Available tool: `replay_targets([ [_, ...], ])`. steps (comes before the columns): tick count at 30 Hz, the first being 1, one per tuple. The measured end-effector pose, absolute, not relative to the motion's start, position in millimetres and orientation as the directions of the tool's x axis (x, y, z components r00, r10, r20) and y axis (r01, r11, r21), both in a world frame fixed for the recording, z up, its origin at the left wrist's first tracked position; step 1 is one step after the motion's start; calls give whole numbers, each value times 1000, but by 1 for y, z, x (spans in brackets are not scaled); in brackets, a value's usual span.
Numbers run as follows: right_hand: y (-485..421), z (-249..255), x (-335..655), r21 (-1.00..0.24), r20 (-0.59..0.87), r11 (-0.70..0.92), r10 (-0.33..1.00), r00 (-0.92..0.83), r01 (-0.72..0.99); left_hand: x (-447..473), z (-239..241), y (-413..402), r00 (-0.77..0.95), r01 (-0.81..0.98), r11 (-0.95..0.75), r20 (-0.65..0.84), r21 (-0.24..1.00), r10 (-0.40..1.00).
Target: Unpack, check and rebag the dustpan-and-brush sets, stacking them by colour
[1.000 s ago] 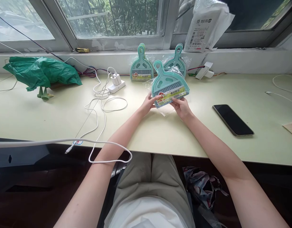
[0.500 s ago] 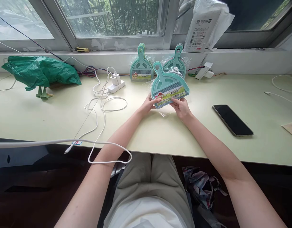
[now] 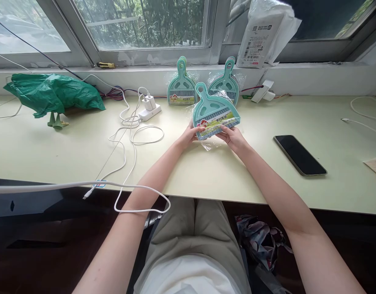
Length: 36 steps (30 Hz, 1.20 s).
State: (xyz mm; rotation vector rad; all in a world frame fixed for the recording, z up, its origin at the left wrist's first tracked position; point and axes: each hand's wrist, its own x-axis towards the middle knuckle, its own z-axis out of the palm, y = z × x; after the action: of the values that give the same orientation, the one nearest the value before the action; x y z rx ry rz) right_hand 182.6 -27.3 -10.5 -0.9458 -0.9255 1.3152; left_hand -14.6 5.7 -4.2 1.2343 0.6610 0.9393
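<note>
A turquoise dustpan and brush set (image 3: 215, 109) in clear plastic wrap, with a printed label across its bristles, is held up over the table, tilted, its handle toward the upper left. My left hand (image 3: 191, 134) grips its lower left corner, thumb on the front. My right hand (image 3: 232, 138) pinches the bottom edge right of the middle; its fingers are partly hidden behind. Behind it, one wrapped dustpan set (image 3: 182, 85) leans upright against the wall on the left. Another wrapped dustpan set (image 3: 227, 79) leans on the right, partly covered by the held one.
White cables (image 3: 134, 134) run from a power strip (image 3: 149, 112) and hang over my left forearm. A black phone (image 3: 299, 155) lies at the right. A green plastic bag (image 3: 56, 94) covers something at the left. A white package (image 3: 261, 38) stands on the sill.
Both hands have brought the held dustpan set slightly to the left and down, and its angle has shifted a little. The leaning sets stay where they were.
</note>
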Motion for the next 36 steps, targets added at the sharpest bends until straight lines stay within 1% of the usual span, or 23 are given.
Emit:
replay_targets([
  [3, -27, -8, 184, -935, -25, -9, 999, 40, -354, -18, -4, 8, 523, -225, 73, 57, 972, 851],
  [8, -29, -2, 184, -933, -110, -88, 993, 45, -348, -21, -4, 10, 518, -209, 97, 26, 973, 855],
  [14, -32, 3, 186, -948, -167, -142, 984, 66, -285, -27, 1, 10, 567, -193, 154, -18, 969, 824],
  [18, -32, 1, 186, -951, -178, -156, 982, 58, -269, -29, 0, 11, 553, -178, 192, -63, 965, 831],
  [27, -33, -2, 183, -957, -157, -129, 984, 89, -259, -26, -7, 12, 546, -203, 129, 3, 971, 838],
  [36, -33, 2, 187, -966, -168, -157, 985, 41, -204, -25, -2, 10, 525, -197, 148, -23, 969, 851],
])
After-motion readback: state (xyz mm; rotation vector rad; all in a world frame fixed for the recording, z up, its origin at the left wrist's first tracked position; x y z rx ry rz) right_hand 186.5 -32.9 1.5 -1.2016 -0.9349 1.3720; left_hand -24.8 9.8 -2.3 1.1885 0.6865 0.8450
